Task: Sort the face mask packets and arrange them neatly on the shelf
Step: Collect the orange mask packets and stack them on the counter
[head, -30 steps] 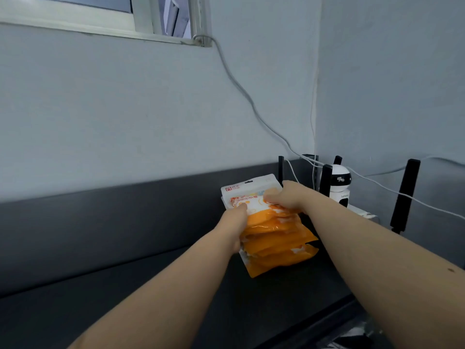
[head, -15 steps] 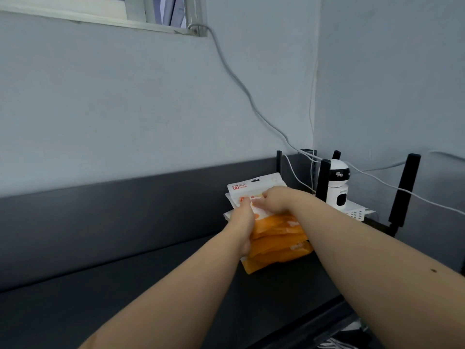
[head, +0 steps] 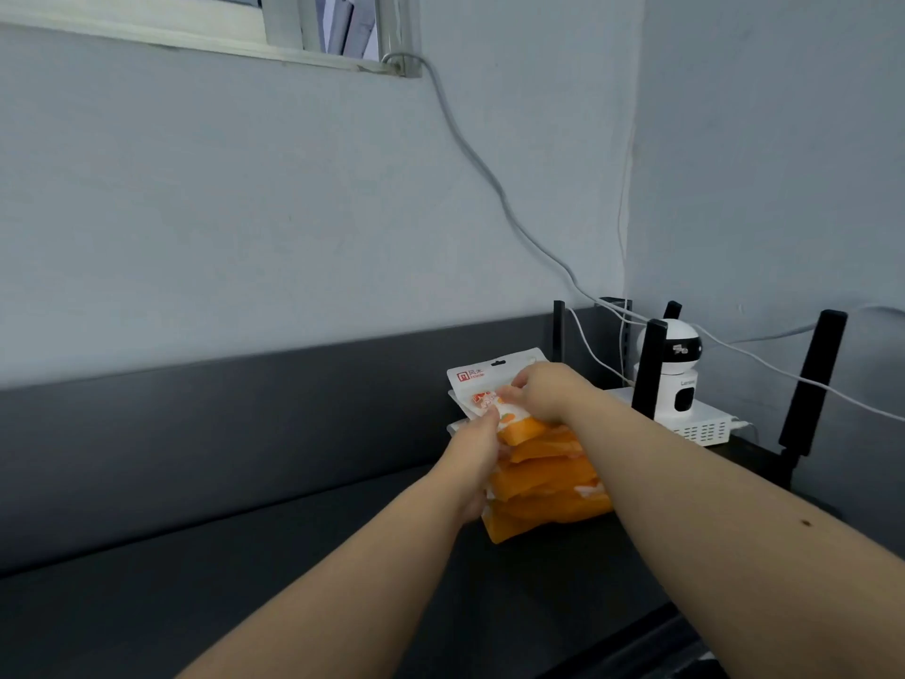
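Head view shows the squaring-up step: the left hand (head: 477, 453) presses the left edge of the stack of face mask packets (head: 543, 475) while the right hand (head: 543, 392) has its fingers closed on the top packet (head: 482, 379). The orange and white packets lie fanned, not aligned, on the dark shelf (head: 274, 556) right of the frame's centre, near a small white camera (head: 678, 370). Next, I judge, the edges must be pushed flush.

A dark shelf (head: 294, 556) carries a stack of orange mask packets (head: 543, 487) and a white router (head: 695, 423) beside it
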